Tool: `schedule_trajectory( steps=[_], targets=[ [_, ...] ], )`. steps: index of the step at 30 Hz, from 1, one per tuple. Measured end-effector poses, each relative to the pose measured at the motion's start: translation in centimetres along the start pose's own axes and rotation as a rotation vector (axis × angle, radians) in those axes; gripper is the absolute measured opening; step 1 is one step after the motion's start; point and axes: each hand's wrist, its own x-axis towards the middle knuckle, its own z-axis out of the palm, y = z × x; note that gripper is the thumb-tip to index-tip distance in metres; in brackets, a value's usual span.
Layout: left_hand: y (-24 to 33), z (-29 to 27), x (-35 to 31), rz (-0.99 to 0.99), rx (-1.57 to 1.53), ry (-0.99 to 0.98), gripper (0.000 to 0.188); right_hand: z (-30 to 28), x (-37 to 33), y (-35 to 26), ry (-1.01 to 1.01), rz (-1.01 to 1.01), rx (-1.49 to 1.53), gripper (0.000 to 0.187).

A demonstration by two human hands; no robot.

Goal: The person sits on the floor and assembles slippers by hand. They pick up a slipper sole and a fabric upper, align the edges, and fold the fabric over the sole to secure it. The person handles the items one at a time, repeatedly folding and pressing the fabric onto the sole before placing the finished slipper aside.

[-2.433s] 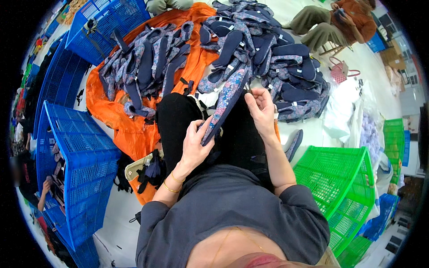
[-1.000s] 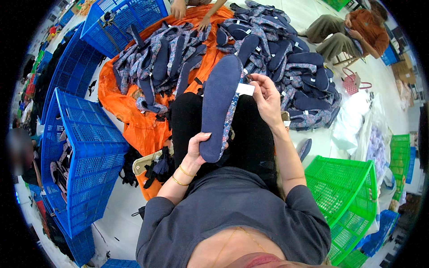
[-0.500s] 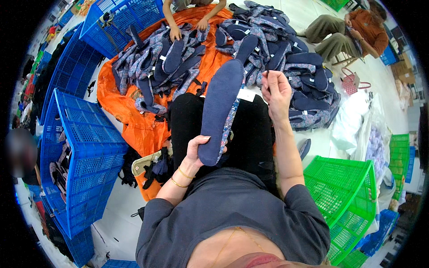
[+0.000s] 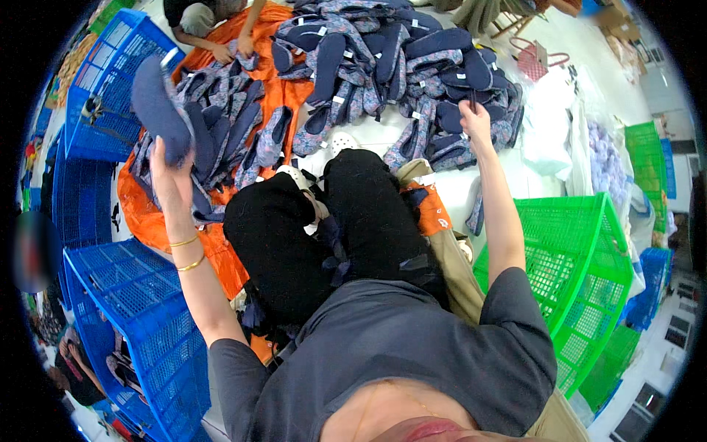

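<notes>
The left hand (image 4: pixel 171 171) is raised out to the left, its fingers parted around the near end of a navy slipper (image 4: pixel 157 103) — they look to be touching it, but I cannot tell whether they grip it or are letting it go. The slipper is blurred and tilted, dark sole in view, its far end in front of a blue crate (image 4: pixel 110 114) and its near end over the smaller pile of slippers (image 4: pixel 237 136). That pile lies on an orange sheet (image 4: pixel 224 258), where a co-worker's hand (image 4: pixel 221 53) reaches in at the far edge. The right hand (image 4: pixel 476 121) is held out on the other side, well apart from the left, fingertips pinched around a thin dark tool (image 4: pixel 473 96) that points away from the person, over the edge of the larger pile of slippers (image 4: pixel 390 62). Those are navy and flowered, many with small white tags. A lone slipper (image 4: pixel 476 212) lies on the white floor (image 4: pixel 462 182) between the person's right forearm and knees, near a green basket (image 4: pixel 563 254). A pink checked bag (image 4: pixel 530 62) stands beyond the larger pile — near its right side.
</notes>
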Motion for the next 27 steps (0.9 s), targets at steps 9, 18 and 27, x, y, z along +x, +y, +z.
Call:
schedule_trajectory(
  steps=[9,18,27],
  targets=[
    [-6.8,4.7,-3.4,-0.059,0.74,-0.371,0.033,-3.7,6.8,28.4,0.133,0.378,-0.601,0.012],
    [-6.4,6.0,-1.4,-0.209,0.736,-0.364,0.025,-3.8,11.0,38.8,0.002,0.182,-1.349,0.041],
    [-7.4,5.4,-4.3,-0.107,0.654,-0.316,0.025,6.8,6.6,11.0,-0.245,0.571,0.1,0.019]
  ],
)
